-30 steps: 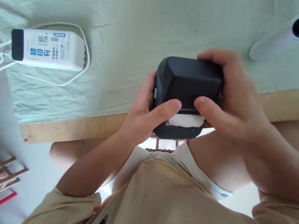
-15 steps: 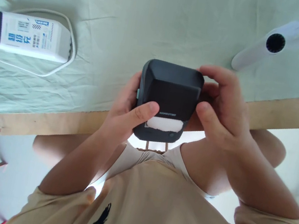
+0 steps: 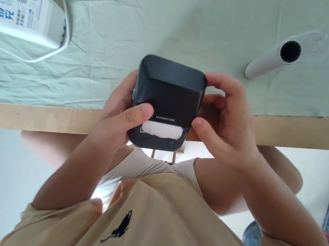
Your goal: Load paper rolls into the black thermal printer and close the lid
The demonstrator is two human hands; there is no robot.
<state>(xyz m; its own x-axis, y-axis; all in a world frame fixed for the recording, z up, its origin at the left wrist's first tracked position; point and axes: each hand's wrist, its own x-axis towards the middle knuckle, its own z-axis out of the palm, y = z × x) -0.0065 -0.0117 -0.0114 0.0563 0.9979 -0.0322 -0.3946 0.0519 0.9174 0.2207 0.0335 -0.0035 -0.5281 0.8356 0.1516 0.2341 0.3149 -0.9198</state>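
Observation:
Above my lap, near the table's front edge, I hold a black label printer (image 3: 169, 94) marked NIIMBOT. White paper (image 3: 163, 130) with an uneven edge shows in the slot at its near end. My left hand (image 3: 115, 114) is closed around the printer's left side, the thumb lying on top and the other fingers hidden beneath. On the opposite side, my right hand (image 3: 231, 122) has its index finger at the far corner and its thumb against the right edge. The lid looks closed.
A white boxy device (image 3: 21, 13) with blue print and a looped cable lies on the green cloth (image 3: 123, 14) at left. At right stands a white tube-shaped object (image 3: 267, 60) with a dark round opening. A wooden table edge (image 3: 294, 126) runs in front of me.
The whole view has shifted, so the table items and printer appear further left. Both hands keep nearly the same hold on the printer.

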